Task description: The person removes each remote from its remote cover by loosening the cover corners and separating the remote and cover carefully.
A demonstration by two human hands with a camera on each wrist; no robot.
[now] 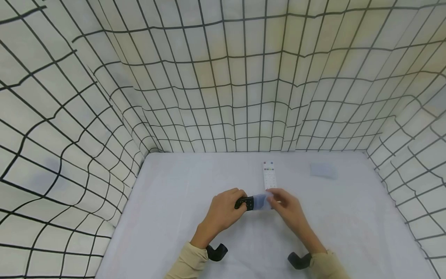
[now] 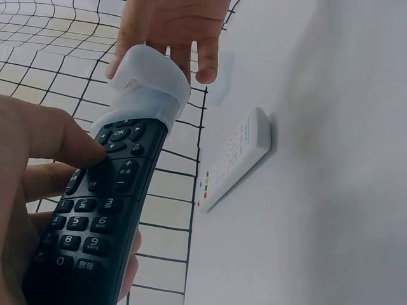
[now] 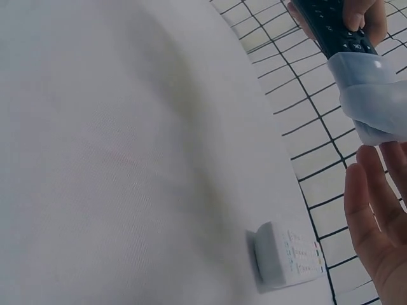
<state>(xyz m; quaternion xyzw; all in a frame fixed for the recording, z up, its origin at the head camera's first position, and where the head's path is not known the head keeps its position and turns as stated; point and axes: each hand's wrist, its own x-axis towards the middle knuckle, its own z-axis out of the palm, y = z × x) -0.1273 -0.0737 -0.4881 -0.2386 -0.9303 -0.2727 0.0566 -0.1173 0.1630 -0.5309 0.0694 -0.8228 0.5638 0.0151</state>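
Observation:
A black remote control (image 2: 95, 210) is in my left hand (image 1: 226, 207), thumb on its buttons and fingers wrapped behind it. Over its far end sits a translucent, soft-looking sleeve (image 3: 369, 89), which is bunched and folded back on itself past the remote's tip. My right hand (image 1: 287, 207) holds that loose end at the thumb and forefinger, partly hidden by the sleeve; its other fingers (image 3: 359, 210) stretch out beside it. Just beyond the hands a white remote control (image 1: 269, 176) lies face up on the white tabletop.
Another flat translucent sleeve (image 1: 323, 171) lies at the back right of the white tabletop (image 1: 174, 178). White walls with a black grid (image 1: 244, 97) enclose the back and sides. Black wrist mounts (image 1: 216, 252) stick out near both cuffs.

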